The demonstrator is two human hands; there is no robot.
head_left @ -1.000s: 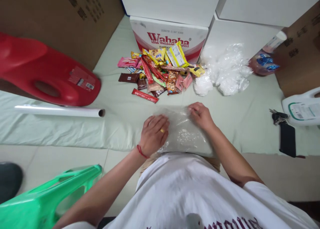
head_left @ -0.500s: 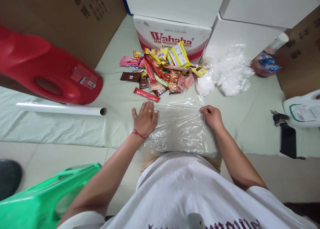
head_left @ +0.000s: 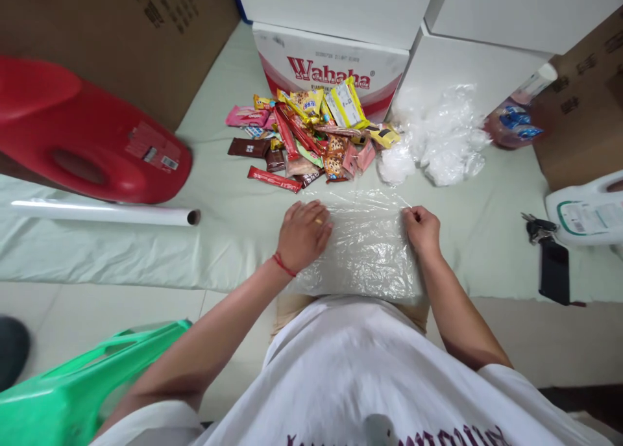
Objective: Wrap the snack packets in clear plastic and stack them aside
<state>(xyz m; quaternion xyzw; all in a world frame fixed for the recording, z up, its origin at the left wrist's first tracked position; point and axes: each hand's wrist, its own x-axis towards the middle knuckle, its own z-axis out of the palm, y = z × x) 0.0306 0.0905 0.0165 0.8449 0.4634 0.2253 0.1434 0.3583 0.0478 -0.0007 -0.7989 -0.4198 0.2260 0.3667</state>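
A thin clear plastic bag (head_left: 370,251) lies spread on the pale green cloth at the near edge, wrinkled and shiny. On its left side rests my left hand (head_left: 304,235), palm down, fingers stretched out and slightly bent over the plastic. The fingers of my right hand (head_left: 422,230) are closed in a pinch on the bag's upper right edge. Just beyond the bag is a heap of wrapped snacks (head_left: 304,137), with a red stick packet (head_left: 274,179) at its near left side.
Crumpled clear plastic (head_left: 445,144) sits right of the snacks. White boxes (head_left: 331,63) stand behind. Leftward are a red jug (head_left: 97,141) and a white roll (head_left: 107,212). A white bottle (head_left: 588,212), keys (head_left: 538,228) and a black phone (head_left: 553,271) lie right; a green stool (head_left: 92,374) stands below.
My left hand has slid rightward across the plastic bag. My right hand has shifted slightly right, still pinching the bag's edge. The red stick packet has moved a little left.
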